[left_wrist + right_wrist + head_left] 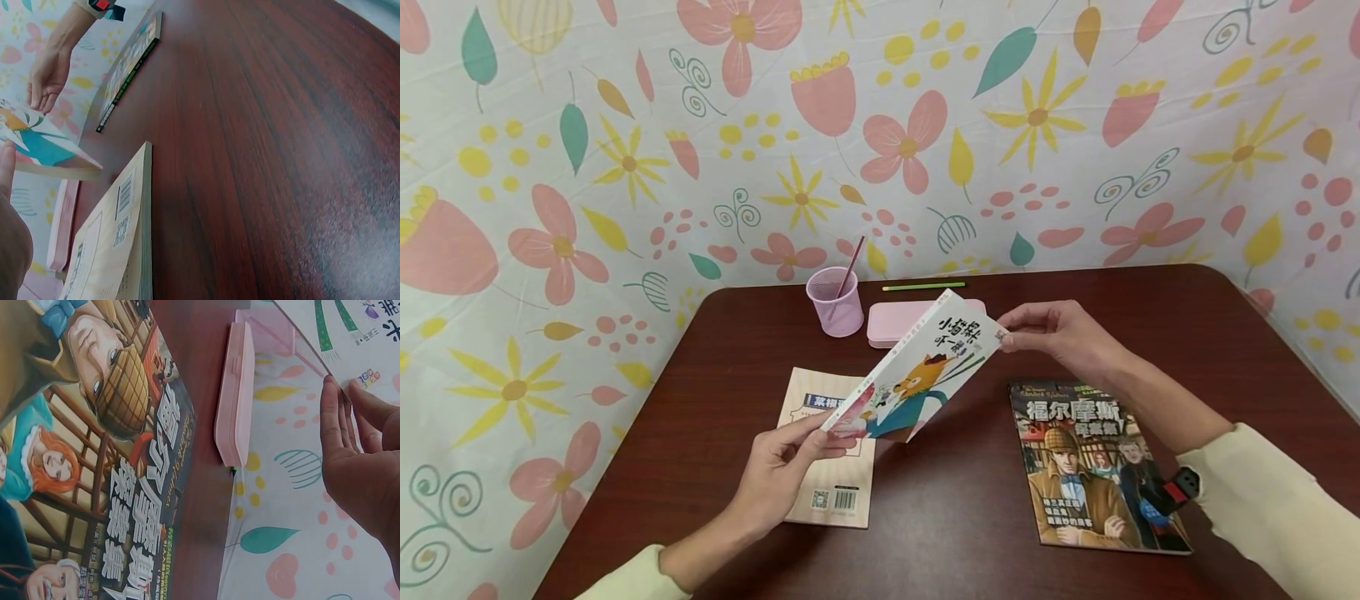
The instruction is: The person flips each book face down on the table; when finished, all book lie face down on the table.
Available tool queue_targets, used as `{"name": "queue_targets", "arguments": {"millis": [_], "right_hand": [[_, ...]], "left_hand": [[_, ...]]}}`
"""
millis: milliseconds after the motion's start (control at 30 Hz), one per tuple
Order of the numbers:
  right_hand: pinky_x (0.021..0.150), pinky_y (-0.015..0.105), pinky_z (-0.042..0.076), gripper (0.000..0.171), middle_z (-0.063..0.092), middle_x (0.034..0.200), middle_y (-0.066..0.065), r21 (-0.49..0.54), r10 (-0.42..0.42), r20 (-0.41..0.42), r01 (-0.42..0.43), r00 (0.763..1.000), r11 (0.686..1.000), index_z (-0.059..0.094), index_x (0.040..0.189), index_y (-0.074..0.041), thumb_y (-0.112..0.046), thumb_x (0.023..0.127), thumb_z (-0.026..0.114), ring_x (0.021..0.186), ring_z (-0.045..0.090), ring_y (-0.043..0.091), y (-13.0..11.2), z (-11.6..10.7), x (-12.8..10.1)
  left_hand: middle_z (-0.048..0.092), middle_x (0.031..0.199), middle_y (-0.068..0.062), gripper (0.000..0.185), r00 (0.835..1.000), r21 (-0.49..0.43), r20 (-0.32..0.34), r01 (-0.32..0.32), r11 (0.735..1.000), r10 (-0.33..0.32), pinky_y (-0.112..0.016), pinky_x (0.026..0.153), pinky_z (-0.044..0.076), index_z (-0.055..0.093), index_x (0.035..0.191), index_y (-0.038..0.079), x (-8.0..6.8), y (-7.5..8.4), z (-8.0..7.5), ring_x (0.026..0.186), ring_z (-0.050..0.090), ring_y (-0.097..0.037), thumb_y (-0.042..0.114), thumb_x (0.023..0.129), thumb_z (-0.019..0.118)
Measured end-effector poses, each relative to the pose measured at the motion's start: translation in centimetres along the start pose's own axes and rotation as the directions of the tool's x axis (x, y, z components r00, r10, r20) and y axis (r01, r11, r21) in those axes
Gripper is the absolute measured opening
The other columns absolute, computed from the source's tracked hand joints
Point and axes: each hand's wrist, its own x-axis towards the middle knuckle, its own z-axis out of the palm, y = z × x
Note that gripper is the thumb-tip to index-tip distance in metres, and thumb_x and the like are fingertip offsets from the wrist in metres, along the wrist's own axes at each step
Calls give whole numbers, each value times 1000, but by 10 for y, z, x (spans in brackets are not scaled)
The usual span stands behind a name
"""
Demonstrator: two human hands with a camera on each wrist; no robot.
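Both hands hold a white picture book (917,371) tilted above the table, its cover with an orange cat in blue facing up. My left hand (778,471) grips the lower left corner, thumb on the cover. At the upper right corner, my right hand (1063,337) pinches the edge between thumb and fingers, seen closely in the right wrist view (365,450). Below the left side lies a beige book (831,492) with a barcode, partly covered by the held book in the head view. A comic-style detective book (1075,467) lies under the right forearm.
A pink pencil case (887,325) sits behind the held book, partly hidden by it. To its left stands a pink mesh cup (838,312) with a pencil (852,265) in it. A green pencil (923,287) lies at the back of the brown table (947,508), before a flowered cloth.
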Motion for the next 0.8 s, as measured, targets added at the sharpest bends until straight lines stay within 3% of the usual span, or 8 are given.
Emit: {"name": "queue_targets", "arguments": {"millis": [200, 433, 567, 800], "right_hand": [[90, 29, 59, 31, 77, 117, 6, 0, 3, -35, -3, 999, 1000, 74, 124, -3, -21, 100, 78, 105, 71, 22, 2, 2, -1], [89, 36, 60, 33, 74, 122, 5, 44, 4, -36, -3, 999, 999, 72, 129, 1, -19, 103, 74, 109, 67, 25, 6, 5, -1], [88, 36, 61, 35, 73, 122, 4, 103, 31, -42, -26, 999, 994, 71, 130, 3, -18, 102, 74, 111, 69, 25, 7, 6, -1], [88, 33, 62, 41, 76, 120, 1, 160, 90, -52, -81, 995, 984, 68, 136, 4, -17, 102, 75, 108, 74, 19, 7, 8, -1]], "left_hand": [[72, 124, -28, 33, 999, -8, 17, -28, 1000, 28, -47, 91, 60, 67, 135, -10, -1, 3, 4, 105, 77, -31, -13, 104, 56], [72, 130, -19, 34, 998, 62, 2, -55, 997, 55, -39, 90, 61, 73, 129, -6, -3, 5, 7, 114, 74, -29, -14, 97, 67], [72, 130, -19, 33, 999, 53, -6, -35, 998, 35, -40, 95, 59, 75, 126, -5, -5, 6, 9, 126, 68, -30, -13, 95, 71], [72, 130, -21, 32, 1000, 30, -8, -23, 999, 23, -32, 97, 58, 76, 122, -7, -9, 4, 15, 130, 65, -27, -13, 90, 76]]}}
